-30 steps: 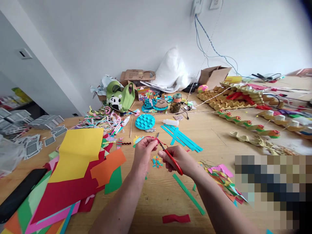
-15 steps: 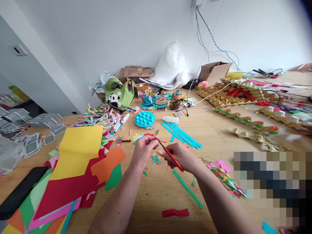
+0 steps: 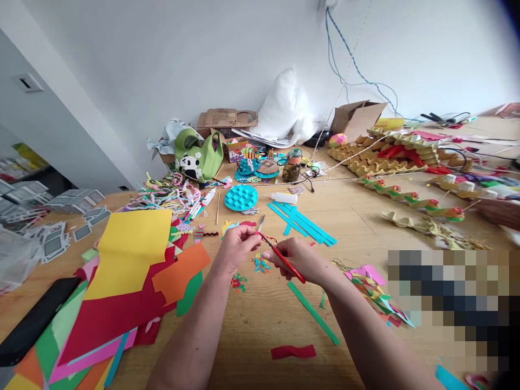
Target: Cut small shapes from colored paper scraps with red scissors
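Note:
My right hand [image 3: 290, 255] grips a pair of scissors with red handles [image 3: 288, 262], blades pointing up and left. Between the fingertips of my left hand [image 3: 239, 244] is a small piece of red paper [image 3: 259, 233], mostly hidden, with the scissor blades against it. A thin red curl of paper trails beside the blades. Under my hands on the table lie small blue and orange paper bits [image 3: 261, 264] and a cluster of red and green bits [image 3: 239, 282]. A green strip [image 3: 312, 313] and a red strip [image 3: 293, 352] lie nearer to me.
Coloured paper sheets [image 3: 125, 254] and a black phone [image 3: 36, 319] cover the left side. Ahead are a blue lattice disc [image 3: 241, 198], a glue bottle [image 3: 284, 198] and blue strips [image 3: 303, 225]. Paper scraps [image 3: 371, 292] and painted egg-carton strips [image 3: 412, 197] lie right. Another person's hand [image 3: 499, 212] shows at the right edge.
More red bits now lie among the green ones beside my left forearm. My hands have barely shifted, still holding paper and scissors. Another person's hand has come in at the right edge.

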